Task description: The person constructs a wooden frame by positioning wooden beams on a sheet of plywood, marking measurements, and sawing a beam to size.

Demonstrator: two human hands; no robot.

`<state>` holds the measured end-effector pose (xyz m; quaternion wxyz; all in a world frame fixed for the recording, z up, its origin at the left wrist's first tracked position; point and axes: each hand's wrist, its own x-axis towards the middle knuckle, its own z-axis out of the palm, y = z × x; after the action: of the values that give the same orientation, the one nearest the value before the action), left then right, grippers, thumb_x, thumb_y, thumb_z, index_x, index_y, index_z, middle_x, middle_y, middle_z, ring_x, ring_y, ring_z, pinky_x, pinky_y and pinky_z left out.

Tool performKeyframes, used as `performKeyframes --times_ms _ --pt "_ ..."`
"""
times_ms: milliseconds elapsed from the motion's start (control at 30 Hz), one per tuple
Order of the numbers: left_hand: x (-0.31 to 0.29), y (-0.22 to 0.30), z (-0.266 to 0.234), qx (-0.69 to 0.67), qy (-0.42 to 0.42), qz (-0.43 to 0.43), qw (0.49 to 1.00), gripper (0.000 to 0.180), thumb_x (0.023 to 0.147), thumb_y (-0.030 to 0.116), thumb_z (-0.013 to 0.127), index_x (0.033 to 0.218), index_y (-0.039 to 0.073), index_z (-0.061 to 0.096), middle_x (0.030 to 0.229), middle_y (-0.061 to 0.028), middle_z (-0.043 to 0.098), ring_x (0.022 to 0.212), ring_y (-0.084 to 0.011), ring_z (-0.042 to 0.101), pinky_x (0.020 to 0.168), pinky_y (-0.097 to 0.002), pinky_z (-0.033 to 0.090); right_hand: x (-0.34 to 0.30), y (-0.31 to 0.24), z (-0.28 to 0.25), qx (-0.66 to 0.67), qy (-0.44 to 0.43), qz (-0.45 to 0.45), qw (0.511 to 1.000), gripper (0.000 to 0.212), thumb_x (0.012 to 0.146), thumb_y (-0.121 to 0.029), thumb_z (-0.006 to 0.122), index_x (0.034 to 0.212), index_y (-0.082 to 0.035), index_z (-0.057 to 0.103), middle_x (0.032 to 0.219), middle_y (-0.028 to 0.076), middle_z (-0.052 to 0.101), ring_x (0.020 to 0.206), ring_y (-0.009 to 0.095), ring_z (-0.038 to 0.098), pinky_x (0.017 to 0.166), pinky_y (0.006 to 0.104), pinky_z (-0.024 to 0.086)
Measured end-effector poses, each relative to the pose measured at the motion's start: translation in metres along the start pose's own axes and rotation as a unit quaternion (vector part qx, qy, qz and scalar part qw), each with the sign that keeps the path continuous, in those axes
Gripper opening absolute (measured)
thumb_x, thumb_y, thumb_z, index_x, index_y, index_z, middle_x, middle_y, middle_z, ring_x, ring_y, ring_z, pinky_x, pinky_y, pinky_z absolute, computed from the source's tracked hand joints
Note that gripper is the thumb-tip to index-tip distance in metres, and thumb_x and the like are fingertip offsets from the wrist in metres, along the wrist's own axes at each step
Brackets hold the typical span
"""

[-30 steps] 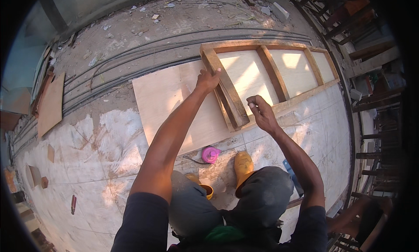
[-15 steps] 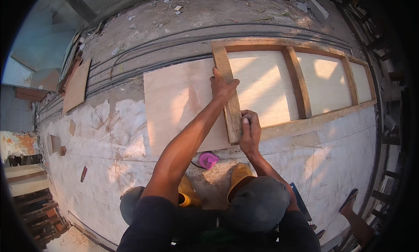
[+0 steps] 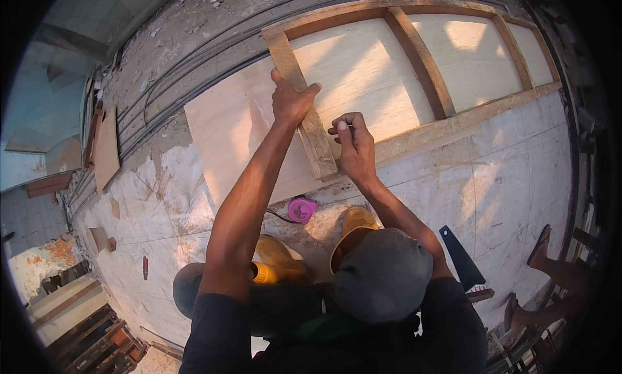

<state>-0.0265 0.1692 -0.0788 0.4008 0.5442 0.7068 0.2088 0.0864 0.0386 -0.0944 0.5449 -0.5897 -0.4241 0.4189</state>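
Observation:
A wooden frame (image 3: 424, 63) of light timber bars, backed with pale plywood, lies on the ground ahead of me and stretches right. My left hand (image 3: 293, 103) is clasped over its left end bar, fingers on the outer side and thumb on the inner side. Just inside that bar, near its lower corner, is my right hand (image 3: 355, 142), its fingers curled and thumb pressed toward them. Whatever it may hold is hidden. Under and left of the frame lies a plywood sheet (image 3: 223, 137).
Between my yellow boots (image 3: 355, 222) and the sheet sits a pink tape measure (image 3: 300, 210). A handsaw (image 3: 461, 257) lies right of my knee. Another person's feet (image 3: 543, 247) are at the far right. Long dark rods (image 3: 194, 56) run behind the frame.
My view has tilted, so the frame appears higher and farther left. My right hand has shifted inward from the end bar's near corner, fingers curled. The left hand keeps its grip.

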Motion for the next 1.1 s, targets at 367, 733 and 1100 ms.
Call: performKeyframes --times_ms 367,733,1100 --pt "0.005 -0.016 0.006 -0.034 0.011 0.059 0.998 0.073 0.081 0.012 0.066 0.14 -0.004 0.027 0.128 -0.0209 0.05 0.114 -0.0285 0.056 0.098 -0.0383 0.047 0.07 0.043 -0.063 -0.288 -0.407 -0.101 0.861 0.014 0.078 -0.005 0.062 0.089 -0.002 0.071 0.081 0.018 0.069 0.081 0.038 0.066 0.073 0.0455 0.051" --pt "0.007 -0.016 0.014 0.007 0.04 0.049 0.998 0.074 0.081 0.014 0.067 0.143 0.0 0.03 0.122 -0.0191 0.059 0.108 -0.0253 0.061 0.095 -0.0343 0.047 0.092 0.059 -0.025 -0.14 -0.584 -0.033 0.799 0.014 0.071 -0.009 0.063 0.077 -0.006 0.075 0.069 0.012 0.069 0.062 0.025 0.065 0.061 0.0379 0.049" --pt "0.008 -0.014 0.01 -0.026 0.028 0.006 0.999 0.077 0.074 0.017 0.067 0.135 -0.004 0.023 0.106 -0.031 0.062 0.095 -0.0414 0.066 0.087 -0.0453 0.052 0.084 0.067 -0.023 -0.031 -0.577 0.229 0.784 0.011 0.078 -0.002 0.068 0.086 -0.002 0.075 0.074 0.004 0.069 0.074 0.012 0.062 0.072 0.0284 0.049"
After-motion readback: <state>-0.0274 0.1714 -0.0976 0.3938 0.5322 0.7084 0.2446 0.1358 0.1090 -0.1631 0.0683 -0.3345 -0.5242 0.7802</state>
